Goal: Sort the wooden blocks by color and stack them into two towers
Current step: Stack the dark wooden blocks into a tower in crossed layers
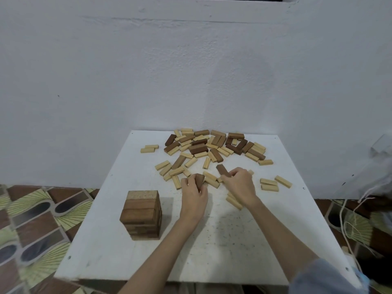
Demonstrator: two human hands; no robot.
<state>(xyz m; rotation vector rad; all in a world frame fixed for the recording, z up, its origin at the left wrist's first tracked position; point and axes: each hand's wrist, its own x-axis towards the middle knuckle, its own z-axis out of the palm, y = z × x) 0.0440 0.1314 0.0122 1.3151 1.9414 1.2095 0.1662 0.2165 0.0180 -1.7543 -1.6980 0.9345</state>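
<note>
Where hands [194, 193] grip (tight), dark blocks [199, 181]

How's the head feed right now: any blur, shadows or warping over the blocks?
Head view: dim, soft light; block pile readable though slightly soft; brown tower casts a faint shadow to its right; wide-angle bending shows at the table edges; lower corners smear.

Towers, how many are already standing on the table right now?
1. A dark-block tower stands at the near left of the white table, left of both hands. No light tower shows; light blocks lie scattered, and none seems hidden.
</note>
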